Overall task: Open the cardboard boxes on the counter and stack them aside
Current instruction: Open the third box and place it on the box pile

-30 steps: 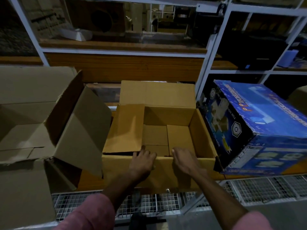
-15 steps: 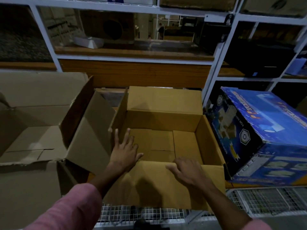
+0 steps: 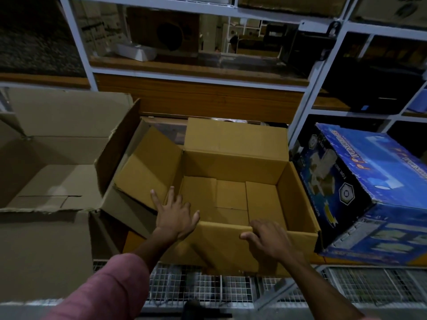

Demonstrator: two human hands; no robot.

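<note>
The left hand [image 3: 175, 215] is laid flat, fingers spread, at the left near corner of the open box [image 3: 231, 192], beside its left flap [image 3: 147, 169]; the right hand [image 3: 265, 239] is curled over the near flap [image 3: 231, 245], which is pressed outward. The box sits mid-table, empty. Opening looks nearly done; next, both sides would need gripping for a lift aside. It is hemmed between the big box [image 3: 53, 169] at the left and the blue box [image 3: 369, 192] touching at the right; free room is upward and toward the person.
</note>
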